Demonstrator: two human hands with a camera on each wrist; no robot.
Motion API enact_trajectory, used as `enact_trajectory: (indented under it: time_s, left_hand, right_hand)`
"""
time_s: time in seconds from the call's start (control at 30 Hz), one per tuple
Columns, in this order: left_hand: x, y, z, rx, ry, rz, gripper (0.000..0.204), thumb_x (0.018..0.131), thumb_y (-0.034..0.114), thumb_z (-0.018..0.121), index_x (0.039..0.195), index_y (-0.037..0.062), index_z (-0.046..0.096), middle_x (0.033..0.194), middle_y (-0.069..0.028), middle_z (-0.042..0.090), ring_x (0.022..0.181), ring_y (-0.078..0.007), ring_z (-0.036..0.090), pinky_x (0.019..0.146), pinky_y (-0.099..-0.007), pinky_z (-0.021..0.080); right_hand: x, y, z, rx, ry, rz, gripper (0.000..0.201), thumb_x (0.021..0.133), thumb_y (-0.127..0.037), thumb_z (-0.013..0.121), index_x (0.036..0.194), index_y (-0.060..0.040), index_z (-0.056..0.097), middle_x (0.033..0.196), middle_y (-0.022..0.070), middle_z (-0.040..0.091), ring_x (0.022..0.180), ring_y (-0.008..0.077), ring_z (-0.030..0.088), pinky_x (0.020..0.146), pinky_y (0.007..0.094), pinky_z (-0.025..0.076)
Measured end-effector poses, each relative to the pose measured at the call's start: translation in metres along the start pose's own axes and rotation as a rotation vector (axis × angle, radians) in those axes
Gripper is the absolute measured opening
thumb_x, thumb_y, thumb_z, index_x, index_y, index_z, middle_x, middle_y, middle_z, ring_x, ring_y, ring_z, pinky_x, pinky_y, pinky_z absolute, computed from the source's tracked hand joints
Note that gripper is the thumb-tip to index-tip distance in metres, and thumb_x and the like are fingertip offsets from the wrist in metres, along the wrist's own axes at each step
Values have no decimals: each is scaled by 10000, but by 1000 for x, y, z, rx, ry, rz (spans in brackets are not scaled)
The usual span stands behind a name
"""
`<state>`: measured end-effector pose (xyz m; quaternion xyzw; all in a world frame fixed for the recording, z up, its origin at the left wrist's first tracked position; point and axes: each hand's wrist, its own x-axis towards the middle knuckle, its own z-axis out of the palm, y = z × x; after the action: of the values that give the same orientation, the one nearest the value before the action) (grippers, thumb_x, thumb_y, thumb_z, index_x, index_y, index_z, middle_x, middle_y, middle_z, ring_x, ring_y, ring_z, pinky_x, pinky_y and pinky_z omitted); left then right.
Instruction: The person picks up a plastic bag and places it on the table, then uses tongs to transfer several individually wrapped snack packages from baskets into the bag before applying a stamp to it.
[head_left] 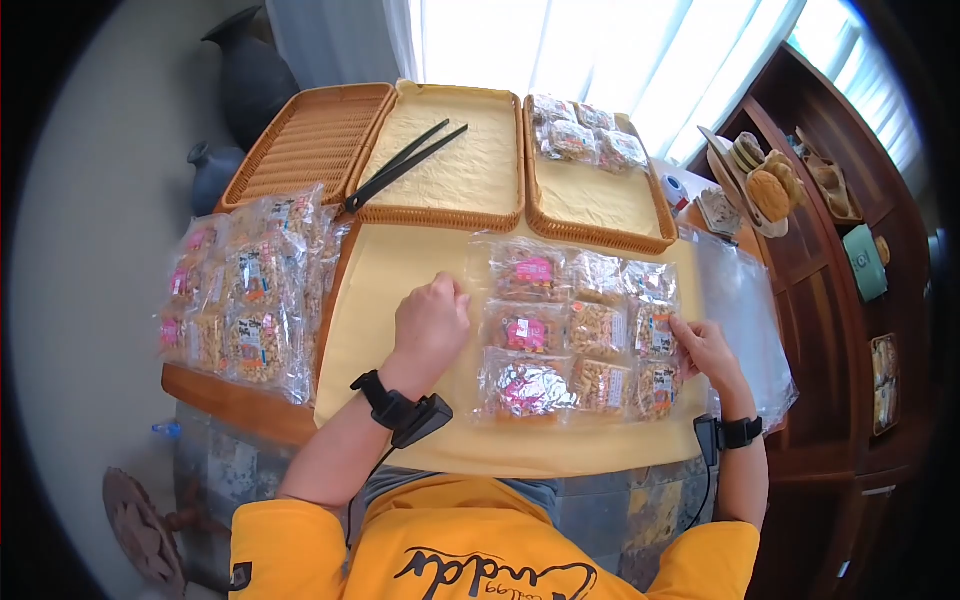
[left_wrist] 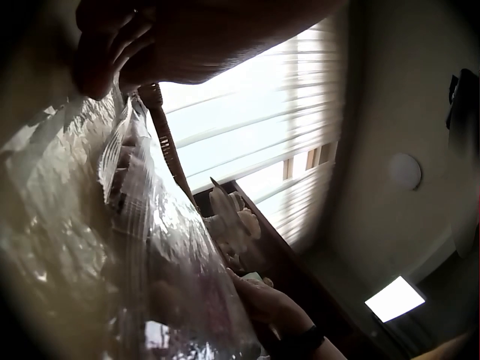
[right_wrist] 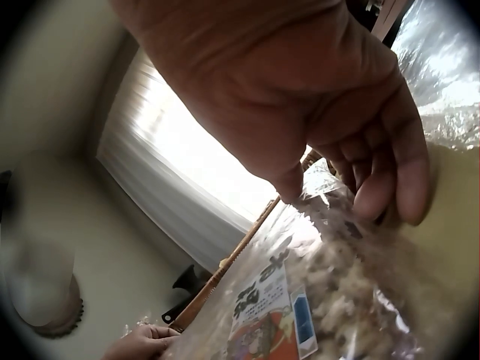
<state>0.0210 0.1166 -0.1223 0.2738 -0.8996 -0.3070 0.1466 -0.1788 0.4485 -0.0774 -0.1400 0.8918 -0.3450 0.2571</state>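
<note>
A large clear bag [head_left: 582, 335] of small snack packs, in rows, lies flat on the yellow cloth. My left hand [head_left: 432, 320] has its fingers curled at the bag's left margin; in the left wrist view the left hand [left_wrist: 150, 45] pinches the crinkled plastic edge [left_wrist: 124, 150]. At the opposite side my right hand [head_left: 705, 350] holds the bag beside a pack with a printed label. Seen from the right wrist, the thumb and fingers of the right hand [right_wrist: 322, 120] pinch the plastic above a pack of light brown pieces [right_wrist: 337, 292].
Filled bags [head_left: 250, 300] are piled at the left. Behind stand an empty wicker tray [head_left: 315, 140], a lined tray [head_left: 440, 205] with black tongs [head_left: 405, 168] across it, and another tray [head_left: 600, 235] holding several packs. Flat clear plastic [head_left: 735, 320] lies at the right.
</note>
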Motion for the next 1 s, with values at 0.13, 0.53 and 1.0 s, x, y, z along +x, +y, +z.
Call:
enact_trajectory:
  time_s: [0.13, 0.53, 1.0]
  left_hand:
    - [-1, 11, -8, 77, 0, -20, 189, 804, 195, 692, 861, 24, 636, 887, -154, 664, 866, -330, 644, 767, -426, 508]
    - [-17, -17, -33, -445, -209, -224, 172, 828, 84, 636, 961, -8, 577, 695, -105, 642, 603, -199, 640, 568, -333, 500]
    - [-27, -19, -64, -837, -518, -359, 224, 836, 47, 666, 1033, -3, 571, 673, 5, 589, 539, -38, 503, 477, -178, 377]
  right_hand:
    - [-5, -2, 6, 64, -9, 3, 533, 955, -466, 568, 791, 35, 651, 562, 25, 575, 429, 104, 569, 390, 227, 444]
    - [-5, -4, 39, 222, -81, -41, 453, 949, -443, 593, 936, 1, 683, 733, 6, 642, 549, 55, 559, 448, 216, 453]
    - [-21, -4, 63, 574, 51, -243, 286, 929, -242, 656, 1029, 25, 641, 853, -3, 642, 704, 37, 538, 602, 214, 433]
